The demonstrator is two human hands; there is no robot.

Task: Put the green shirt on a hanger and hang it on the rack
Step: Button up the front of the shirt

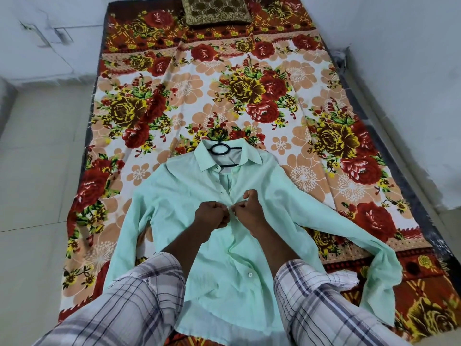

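The green shirt (189, 196) lies face up on the bed, sleeves spread to both sides. A black hanger (220, 148) sits inside it, its ring and hook poking out past the collar. My left hand (210, 217) and my right hand (248, 211) meet at the middle of the shirt's front, each pinching an edge of the button placket. One white button (250, 274) shows lower down on the shirt. No rack is in view.
The bed carries a floral sheet (249, 91) in red, orange and white. A brown patterned pillow (214, 10) lies at its far end. Pale floor tiles (37, 171) run along the left, and a white wall (411, 71) stands on the right.
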